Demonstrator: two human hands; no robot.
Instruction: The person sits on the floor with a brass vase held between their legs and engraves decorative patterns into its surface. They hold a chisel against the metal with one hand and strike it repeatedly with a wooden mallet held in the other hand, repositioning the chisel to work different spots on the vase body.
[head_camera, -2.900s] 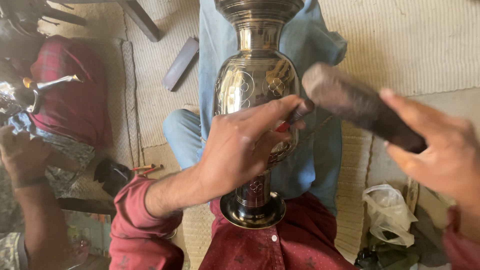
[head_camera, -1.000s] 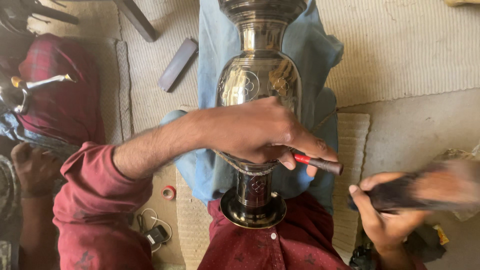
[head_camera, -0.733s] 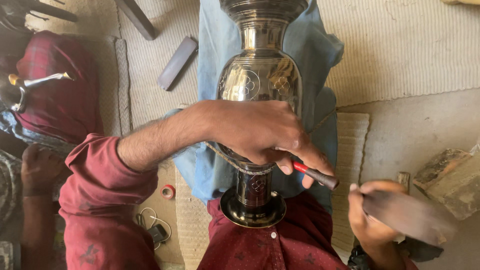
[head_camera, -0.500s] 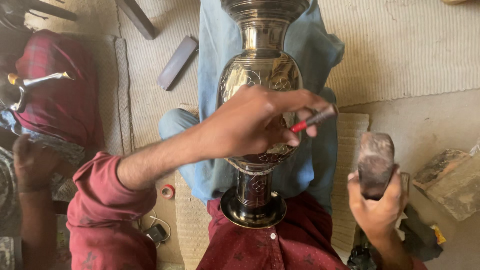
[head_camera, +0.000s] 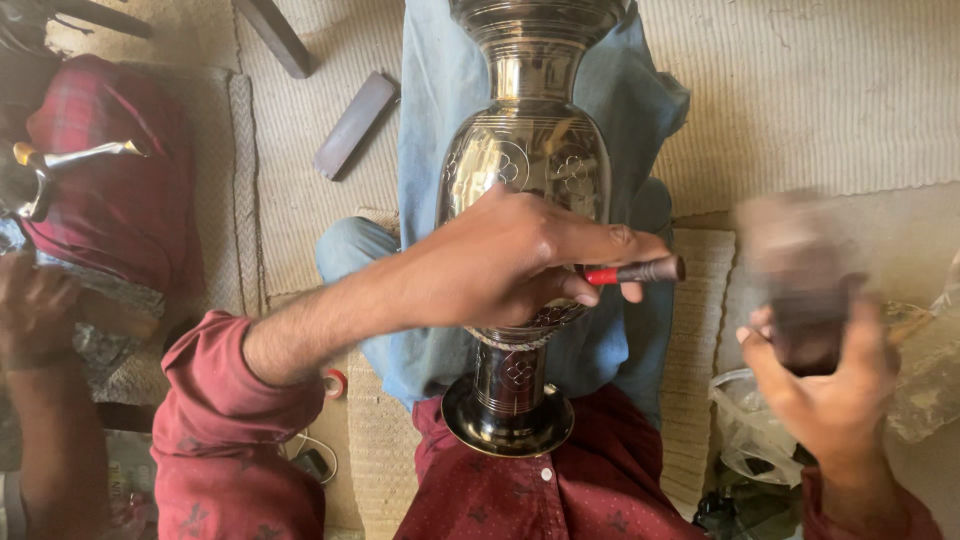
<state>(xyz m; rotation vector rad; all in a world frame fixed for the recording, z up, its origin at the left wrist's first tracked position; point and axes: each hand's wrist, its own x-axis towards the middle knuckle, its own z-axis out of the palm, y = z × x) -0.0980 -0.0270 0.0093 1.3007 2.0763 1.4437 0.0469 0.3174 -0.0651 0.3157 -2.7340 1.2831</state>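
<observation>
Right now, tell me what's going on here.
A person sits with a metal vase lying across their lap on blue cloth. Their left hand rests on the vase and holds a red-banded punch. Their right hand grips a blurred mallet, off to the side and clear of the punch. Another person's hand works at the left edge.

The vase (head_camera: 528, 170) is polished, glossy metal with engraved patterns, resting on soft blue cloth (head_camera: 440, 90). The punch (head_camera: 632, 272) looks like dull dark metal with a red band. The woven mat (head_camera: 800, 90) appears coarse and matt.
</observation>
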